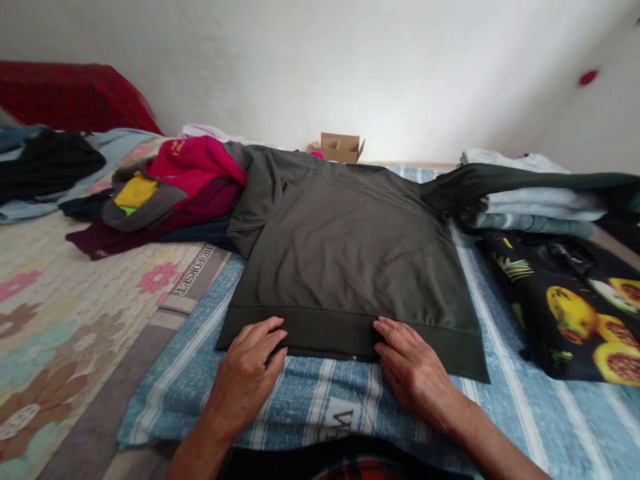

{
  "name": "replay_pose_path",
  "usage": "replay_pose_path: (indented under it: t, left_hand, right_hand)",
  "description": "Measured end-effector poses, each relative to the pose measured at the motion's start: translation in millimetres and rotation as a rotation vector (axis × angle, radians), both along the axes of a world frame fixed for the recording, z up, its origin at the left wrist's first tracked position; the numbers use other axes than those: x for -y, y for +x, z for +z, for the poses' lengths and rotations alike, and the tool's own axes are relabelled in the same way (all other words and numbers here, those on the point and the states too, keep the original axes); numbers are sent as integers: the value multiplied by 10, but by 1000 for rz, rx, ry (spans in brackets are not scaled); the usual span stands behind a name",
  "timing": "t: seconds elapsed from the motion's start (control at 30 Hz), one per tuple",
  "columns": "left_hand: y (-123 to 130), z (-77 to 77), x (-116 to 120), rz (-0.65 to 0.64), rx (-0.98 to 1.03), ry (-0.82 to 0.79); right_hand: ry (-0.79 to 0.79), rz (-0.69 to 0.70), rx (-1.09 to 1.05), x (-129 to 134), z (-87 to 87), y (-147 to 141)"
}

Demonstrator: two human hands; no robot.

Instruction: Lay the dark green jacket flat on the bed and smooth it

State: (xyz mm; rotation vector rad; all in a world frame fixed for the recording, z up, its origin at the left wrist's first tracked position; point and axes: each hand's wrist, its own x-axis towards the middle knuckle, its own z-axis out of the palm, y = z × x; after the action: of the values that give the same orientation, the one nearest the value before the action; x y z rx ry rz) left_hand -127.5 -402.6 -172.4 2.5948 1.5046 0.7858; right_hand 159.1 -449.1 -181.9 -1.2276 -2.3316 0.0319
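A dark olive sweatshirt [345, 233] lies spread on the blue striped cloth [310, 393], its wide hem band towards me. My left hand [253, 357] rests on the left part of the hem with its fingers stretched out over the band. On the right part of the hem lies my right hand [413, 360], fingers extended flat, the thumb hidden. Neither hand grips the fabric. One sleeve bends down at the left; the other reaches right, over a stack of folded clothes [545, 200].
Left of the sweatshirt is a heap of red, maroon and grey clothes [195, 173], with dark and light blue garments [50, 160] beyond. A black garment with fruit print [575, 307] lies at the right. An open cardboard box [343, 147] stands by the wall. Floral bedding [100, 320] covers the left side.
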Motion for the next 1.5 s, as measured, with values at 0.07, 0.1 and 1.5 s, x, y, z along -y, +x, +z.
replay_pose_path:
  t: [0.07, 0.1, 1.5]
  left_hand:
    - [0, 13, -7, -21, -10, 4]
    - [0, 17, -10, -29, -15, 7]
    - [40, 37, 51, -108, -74, 67]
  right_hand:
    - [9, -24, 6, 48, -42, -6]
    - [11, -35, 11, 63, -59, -8]
    - [16, -41, -139, 128, -156, 106]
